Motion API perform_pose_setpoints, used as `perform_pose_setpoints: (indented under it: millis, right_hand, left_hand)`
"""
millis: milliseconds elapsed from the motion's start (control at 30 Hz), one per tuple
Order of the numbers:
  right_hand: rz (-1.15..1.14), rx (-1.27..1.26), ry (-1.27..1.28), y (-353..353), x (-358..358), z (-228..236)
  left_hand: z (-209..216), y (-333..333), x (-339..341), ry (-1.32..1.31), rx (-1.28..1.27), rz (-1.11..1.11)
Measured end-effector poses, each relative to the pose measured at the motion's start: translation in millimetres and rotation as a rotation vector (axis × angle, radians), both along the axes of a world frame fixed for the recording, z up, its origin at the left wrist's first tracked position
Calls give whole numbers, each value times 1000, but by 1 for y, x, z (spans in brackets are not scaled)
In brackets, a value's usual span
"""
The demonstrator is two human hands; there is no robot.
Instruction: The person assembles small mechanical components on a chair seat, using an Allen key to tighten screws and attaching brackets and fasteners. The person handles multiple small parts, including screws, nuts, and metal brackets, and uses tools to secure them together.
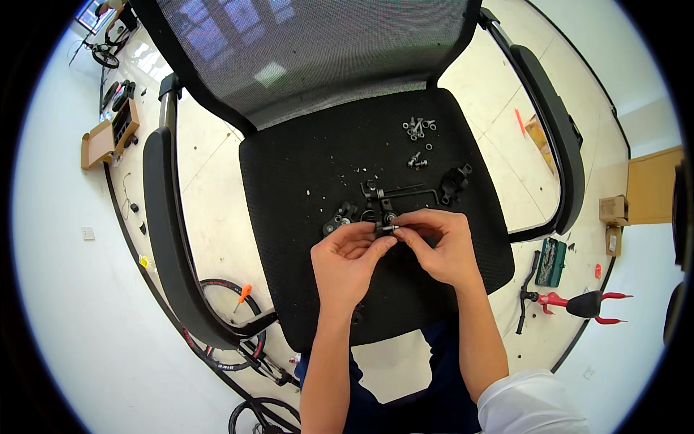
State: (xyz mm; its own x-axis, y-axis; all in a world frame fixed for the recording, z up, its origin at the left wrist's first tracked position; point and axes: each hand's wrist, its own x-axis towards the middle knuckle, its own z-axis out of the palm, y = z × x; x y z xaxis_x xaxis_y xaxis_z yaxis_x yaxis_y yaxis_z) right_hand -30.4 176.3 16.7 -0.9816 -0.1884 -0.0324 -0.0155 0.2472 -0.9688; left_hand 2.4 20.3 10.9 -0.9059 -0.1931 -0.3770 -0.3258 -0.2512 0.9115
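Note:
Over the black chair seat, both hands meet around a small bolt-like part, dark with a silver tip. My left hand pinches its dark end between thumb and fingers. The fingertips of my right hand close on the silver end. Just beyond the fingers lie an L-shaped hex key and black metal fittings. A black mechanical part with round pivots sits beside my left fingers and is partly hidden by them. Farther right rests a black clamp-like piece.
Several loose bolts, a small ring and more bolts lie on the seat's far right. Armrests flank it. On the floor are a bicycle wheel, a green toolbox and an open cardboard box.

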Motion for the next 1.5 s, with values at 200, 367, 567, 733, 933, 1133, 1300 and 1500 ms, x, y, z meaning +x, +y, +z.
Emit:
perform_pose_setpoints:
  millis: [200, 367, 567, 733, 933, 1133, 1300, 1500]
  right_hand:
    - [24, -71, -75, 3, -1, -1]
    - [41, -87, -167, 2, -1, 2]
    - [94, 108, -75, 0, -2, -4]
    - [98, 177, -98, 1, -3, 1]
    - [116, -65, -120, 1, 0, 2]
    - [203, 186, -149, 3, -4, 0]
    - [84, -29, -201, 1, -2, 14]
    - [202, 128, -179, 3, -3, 4]
  left_hand:
    - [-5, 0, -1, 39, 22, -17]
    - [-7, 1, -2, 24, 0, -24]
    - [-7, 4, -2, 39, -12, -58]
    - [-7, 4, -3, 22, 24, -72]
    - [-8, 1, -6, -28, 96, -41]
    - [-7, 1, -4, -45, 151, -86]
    - [-7, -1, -5, -60, 159, -74]
    - [-4, 2, -3, -65, 215, -103]
